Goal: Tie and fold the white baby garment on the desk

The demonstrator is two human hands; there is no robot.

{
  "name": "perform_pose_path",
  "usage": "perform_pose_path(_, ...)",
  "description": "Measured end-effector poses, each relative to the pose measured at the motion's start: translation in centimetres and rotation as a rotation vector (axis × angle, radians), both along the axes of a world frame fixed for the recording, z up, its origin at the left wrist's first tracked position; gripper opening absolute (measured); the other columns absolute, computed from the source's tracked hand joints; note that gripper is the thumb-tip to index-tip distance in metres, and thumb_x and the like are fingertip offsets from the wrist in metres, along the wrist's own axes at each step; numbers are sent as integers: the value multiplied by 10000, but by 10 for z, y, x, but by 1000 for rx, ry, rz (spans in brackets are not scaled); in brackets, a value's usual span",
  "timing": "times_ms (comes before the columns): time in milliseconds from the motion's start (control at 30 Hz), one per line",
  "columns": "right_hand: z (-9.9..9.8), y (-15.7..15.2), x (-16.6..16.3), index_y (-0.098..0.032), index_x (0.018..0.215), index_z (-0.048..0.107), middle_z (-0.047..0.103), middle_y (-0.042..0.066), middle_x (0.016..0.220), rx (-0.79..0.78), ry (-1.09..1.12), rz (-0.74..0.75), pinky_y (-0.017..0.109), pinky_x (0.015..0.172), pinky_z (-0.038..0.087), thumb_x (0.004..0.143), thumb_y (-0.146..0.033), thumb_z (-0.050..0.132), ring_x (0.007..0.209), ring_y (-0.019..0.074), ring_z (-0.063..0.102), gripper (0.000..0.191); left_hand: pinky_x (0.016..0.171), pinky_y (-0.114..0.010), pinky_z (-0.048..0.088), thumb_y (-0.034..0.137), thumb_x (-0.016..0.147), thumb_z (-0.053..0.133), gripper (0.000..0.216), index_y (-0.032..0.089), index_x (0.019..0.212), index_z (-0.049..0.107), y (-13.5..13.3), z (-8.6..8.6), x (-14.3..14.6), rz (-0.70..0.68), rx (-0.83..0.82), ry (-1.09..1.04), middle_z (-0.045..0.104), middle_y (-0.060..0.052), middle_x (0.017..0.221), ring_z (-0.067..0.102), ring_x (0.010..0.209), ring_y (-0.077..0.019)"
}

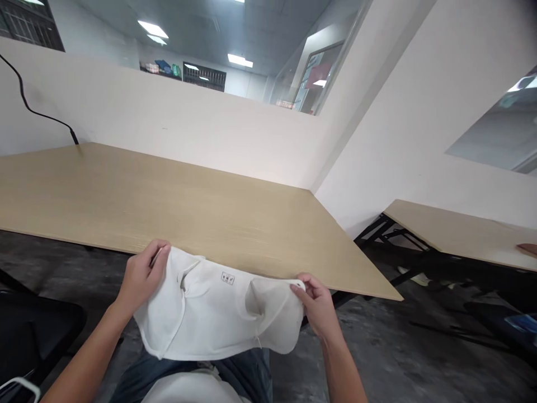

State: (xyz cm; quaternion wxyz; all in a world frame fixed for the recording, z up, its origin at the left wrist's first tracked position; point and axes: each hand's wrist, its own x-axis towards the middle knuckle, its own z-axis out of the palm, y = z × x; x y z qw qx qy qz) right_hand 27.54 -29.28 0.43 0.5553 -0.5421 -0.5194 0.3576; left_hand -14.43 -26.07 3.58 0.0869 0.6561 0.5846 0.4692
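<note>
though bunched, white garment (218, 313) label unreadable

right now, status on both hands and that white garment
Left hand grip shut on white garment, right hand pinching its other edge. Garment held spread at near edge of wooden table. Nothing on the tabletop near it.

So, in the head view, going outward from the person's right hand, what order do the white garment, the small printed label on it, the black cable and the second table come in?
From the right hand:
1. White garment, pinched in its fingers.
2. Printed label, to its left on the cloth.
3. Second table, off to the right.
4. Black cable, far left against the wall.
</note>
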Motion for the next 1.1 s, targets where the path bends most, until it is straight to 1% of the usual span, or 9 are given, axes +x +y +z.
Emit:
perform_pose_path(100,21,49,1,-162,891,597,596,27,724,66,-57,-71,210,494,377,741,-608,770,566,120,473,501,651,-209,388,483,979,418,367,197,943,645,53,19,10,5,75,31,637,21,731,552,661,-123)
perform_pose_path(233,25,141,7,-145,943,633,670,76,879,234,-300,-159,243,584,427,810,-651,650,667,156,540,523,697,-234,390,451,1006,373,382,190,1056,648,148,21,27,-34,78,111,710,-41,879,631,803,-165)
perform_pose_path(367,8,230,22,-167,905,635,679,73,857,317,-568,-124,293,721,439,889,-640,497,789,206,588,493,667,-255,353,396,1015,352,355,203,1062,646,237,4,43,3,-26,330,714,-78,862,642,780,-191)
perform_pose_path(533,-18,297,43,-192,611,524,566,21,598,248,-819,-191,272,581,308,883,-658,474,580,159,468,542,685,-274,363,406,1011,357,356,211,1063,651,305,-27,48,47,-109,468,725,-114,886,659,788,-217)
perform_pose_path(667,-29,312,45,-187,524,549,550,29,543,174,-860,-235,270,554,262,860,-648,544,535,149,454,570,716,-296,389,482,974,425,395,203,1053,695,322,-36,40,53,-157,420,737,-135,891,667,822,-239)
perform_pose_path(767,-34,304,47,-176,646,718,662,83,666,94,-768,-161,294,596,314,805,-618,669,582,174,527,472,726,-318,390,560,920,502,488,151,792,737,306,-27,34,-2,-275,405,735,-165,847,652,811,-242)
perform_pose_path(867,-38,311,64,-147,655,755,686,140,737,5,-701,-153,350,652,323,693,-518,818,610,161,539,378,726,-341,371,515,875,586,484,95,666,704,300,-20,32,-116,-346,368,701,-185,745,622,755,-221)
perform_pose_path(1000,-40,330,80,-191,693,753,690,84,787,-155,-639,-57,359,689,346,739,-455,766,659,171,582,269,706,-290,381,362,852,593,293,125,702,678,306,-21,23,-194,-373,315,696,-100,771,572,721,-159)
perform_pose_path(1100,-30,321,75,-233,844,717,705,47,849,-131,-625,-66,349,724,400,762,-505,657,776,233,624,290,740,-252,411,355,906,476,295,156,817,674,308,-20,17,-246,-368,255,701,-52,878,567,789,-146)
